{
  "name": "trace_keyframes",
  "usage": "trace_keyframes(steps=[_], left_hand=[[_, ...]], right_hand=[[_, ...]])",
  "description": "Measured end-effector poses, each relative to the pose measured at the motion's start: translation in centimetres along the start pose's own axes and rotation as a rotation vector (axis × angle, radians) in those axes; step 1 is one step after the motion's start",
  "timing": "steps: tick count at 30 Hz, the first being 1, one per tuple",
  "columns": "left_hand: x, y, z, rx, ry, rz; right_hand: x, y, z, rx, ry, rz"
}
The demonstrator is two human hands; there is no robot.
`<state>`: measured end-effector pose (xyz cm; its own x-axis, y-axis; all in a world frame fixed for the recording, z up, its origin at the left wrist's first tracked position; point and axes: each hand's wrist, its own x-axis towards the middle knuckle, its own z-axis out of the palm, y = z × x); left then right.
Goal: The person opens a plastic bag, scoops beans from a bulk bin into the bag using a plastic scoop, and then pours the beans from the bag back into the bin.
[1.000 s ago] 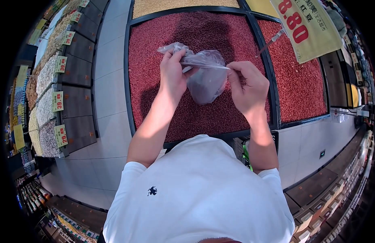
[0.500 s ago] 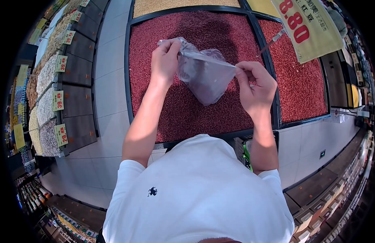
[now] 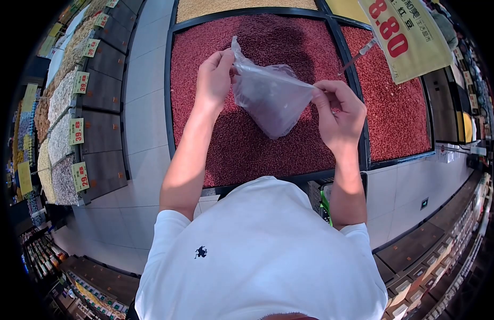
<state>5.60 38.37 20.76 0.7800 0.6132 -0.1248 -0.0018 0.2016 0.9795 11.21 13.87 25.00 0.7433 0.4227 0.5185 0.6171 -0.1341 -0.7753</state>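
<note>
A clear plastic bag (image 3: 271, 101) is stretched between my two hands, above a bin of small dark red beans (image 3: 247, 154). My left hand (image 3: 215, 77) pinches the bag's upper left edge, and a twisted corner sticks up past the fingers. At the bag's right corner, my right hand (image 3: 339, 112) is closed on the plastic with thumb and forefinger. The bag hangs down to a blunt point between the hands. Whether anything is inside it cannot be made out through the hazy plastic.
Right of the bean bin is a bin of lighter red kernels (image 3: 391, 101), with a price sign (image 3: 409, 40) on a clear stand leaning over it. Pale grain (image 3: 241, 7) fills the bin behind. Across the tiled aisle (image 3: 145, 96) on the left runs a row of bins with price tags (image 3: 76, 132).
My left hand has shifted slightly left and its grip on the bag's edge has changed, so a corner now points upward. The right hand has hardly moved.
</note>
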Motion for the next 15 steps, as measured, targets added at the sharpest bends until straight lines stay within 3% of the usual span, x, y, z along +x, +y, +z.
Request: trace_keyframes(steps=[8, 15], left_hand=[[0.3, 0.4, 0.4, -0.221, -0.094, 0.052], [-1.0, 1.7, 2.0, -0.215, -0.399, 0.127]], right_hand=[[0.1, -0.2, 0.2, 0.128, 0.062, 0.172], [0.9, 0.3, 1.3, 0.278, 0.063, 0.176]])
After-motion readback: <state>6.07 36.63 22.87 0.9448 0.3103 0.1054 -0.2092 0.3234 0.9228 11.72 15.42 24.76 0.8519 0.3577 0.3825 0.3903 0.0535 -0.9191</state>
